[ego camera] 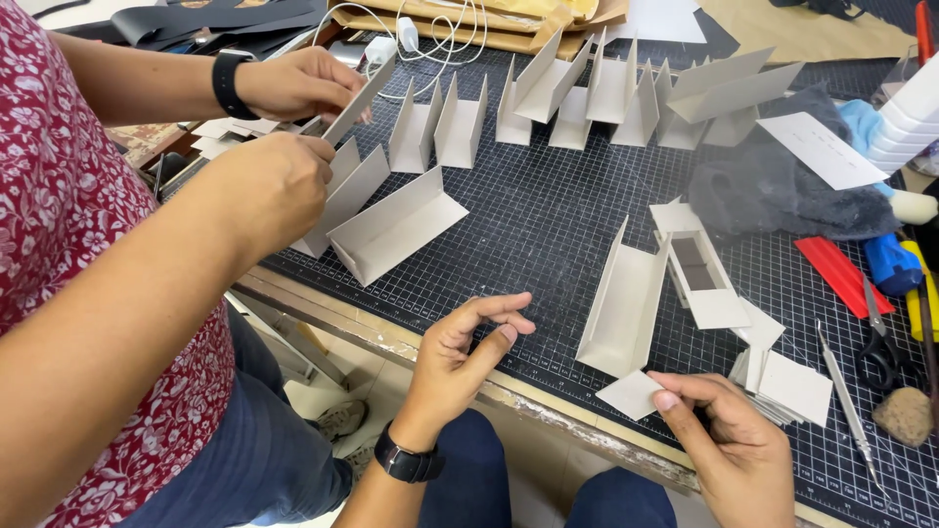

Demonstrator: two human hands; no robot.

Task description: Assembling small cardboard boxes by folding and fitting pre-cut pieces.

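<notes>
Small grey cardboard square [631, 394] at lower centre, pinched by right hand [734, 440] for folding; left hand [460, 357] loosely curled, empty.

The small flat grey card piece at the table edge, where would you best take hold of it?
By the near corner of the small flat grey card piece, coming from the right: it lies flat, overhanging the black cutting mat edge, and the right hand already touches its right side.

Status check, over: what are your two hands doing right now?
Left hand empty, fingers curled above the cutting mat. Right hand pinching a small grey card piece at the table edge. Folded card trough just beyond; co-worker's hands folding card alongside.
</notes>
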